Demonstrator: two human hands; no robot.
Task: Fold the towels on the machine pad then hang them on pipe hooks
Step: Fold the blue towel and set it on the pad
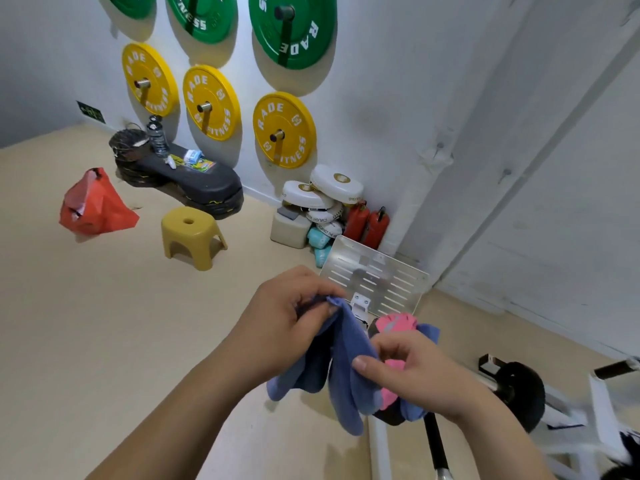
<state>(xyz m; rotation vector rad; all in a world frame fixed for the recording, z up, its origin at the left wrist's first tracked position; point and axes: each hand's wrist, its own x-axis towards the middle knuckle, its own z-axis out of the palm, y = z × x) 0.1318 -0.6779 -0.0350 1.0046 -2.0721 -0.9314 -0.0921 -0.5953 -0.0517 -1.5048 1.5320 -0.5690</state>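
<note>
Blue towel [346, 368] hangs loose in the air, pinched up top by the left hand [284, 320] and lower down by the right hand [415, 372], so folding looks just begun, a pink towel [394, 322] waits on the machine pad [389, 417], and nothing seems hung yet.

The blue towel [346, 372] hangs bunched in long loose folds, its top pinched by the left hand [287, 320] and one fold held by the right hand [412, 370]. Just behind it, the pink towel [394, 322] lies crumpled over the black pad [389, 419].
</note>
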